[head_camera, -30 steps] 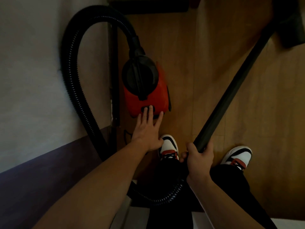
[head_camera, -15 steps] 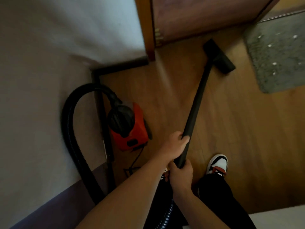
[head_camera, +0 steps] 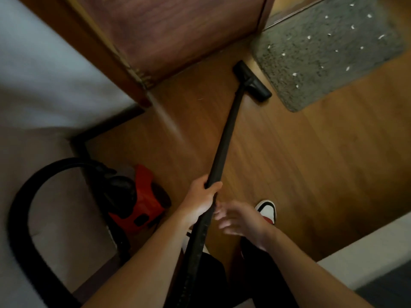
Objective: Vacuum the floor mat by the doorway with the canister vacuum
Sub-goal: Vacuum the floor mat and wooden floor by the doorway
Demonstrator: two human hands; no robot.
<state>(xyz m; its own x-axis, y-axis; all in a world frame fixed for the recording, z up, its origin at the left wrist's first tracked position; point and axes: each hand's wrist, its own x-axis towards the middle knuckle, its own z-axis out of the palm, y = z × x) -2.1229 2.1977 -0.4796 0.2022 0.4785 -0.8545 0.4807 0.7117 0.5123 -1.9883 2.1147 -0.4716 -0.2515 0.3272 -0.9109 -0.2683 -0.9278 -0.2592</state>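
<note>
A grey floor mat lies at the top right by the doorway, speckled with several white bits. The black vacuum wand runs from my hands up to its black floor nozzle, which sits on the wood floor just left of the mat's edge. My left hand grips the wand low down. My right hand is off the wand just to its right, fingers loose and spread, holding nothing. The red canister vacuum stands at the lower left by the wall, its black hose looping over it.
A brown wooden door and its frame stand at the top, left of the mat. A pale wall fills the left side. My white and red shoe is on the floor beside my right hand. A pale edge lies at the lower right.
My left hand left the canister's switch and took hold of the wand. My right hand has just let go of the wand. The nozzle moved closer to the mat as the view lifted.
</note>
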